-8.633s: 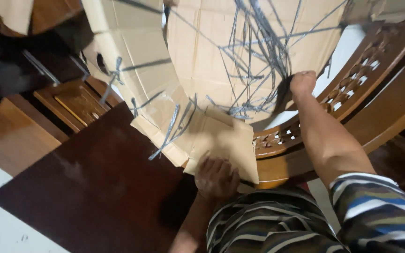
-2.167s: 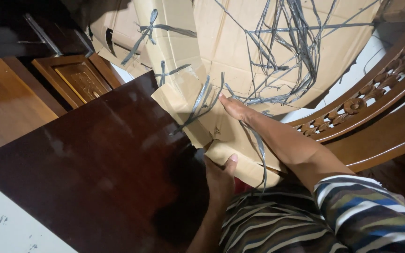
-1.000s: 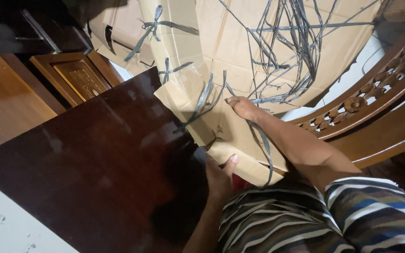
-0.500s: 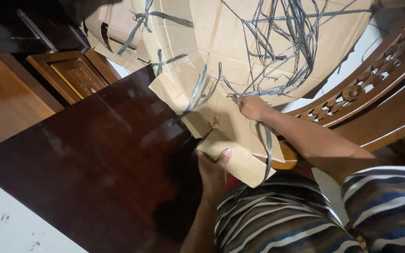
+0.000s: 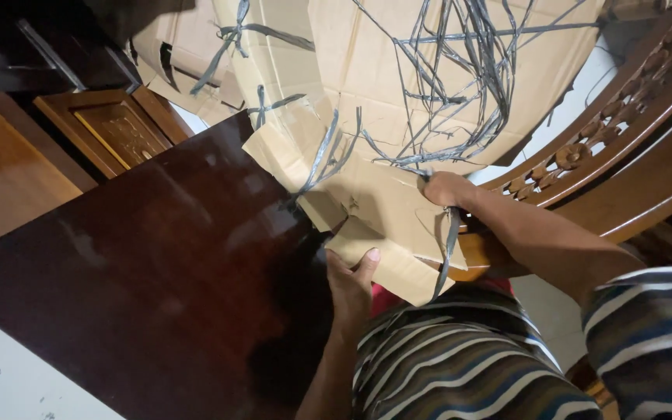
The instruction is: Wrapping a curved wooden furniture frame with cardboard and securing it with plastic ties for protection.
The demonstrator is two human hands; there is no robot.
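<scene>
A large sheet of tan cardboard (image 5: 383, 93) lies over the furniture, crossed by a tangle of grey plastic straps (image 5: 468, 85). My left hand (image 5: 350, 281) grips the cardboard's lower edge flap, thumb on top. My right hand (image 5: 445, 189) is closed on a grey strap (image 5: 449, 241) that hangs down from my fist. A dark glossy wooden panel (image 5: 157, 264) sits under and left of the cardboard, partly uncovered.
A carved wooden chair back (image 5: 608, 148) curves along the right. A small carved wooden cabinet door (image 5: 114, 132) and a brown wooden board (image 5: 9, 171) stand at the left. Pale floor (image 5: 9, 373) shows at bottom left. My striped shirt fills the lower right.
My right hand has moved from the cardboard's middle to the strap bundle and closed on a strap. The left hand keeps hold of the lower flap. The view shifted slightly.
</scene>
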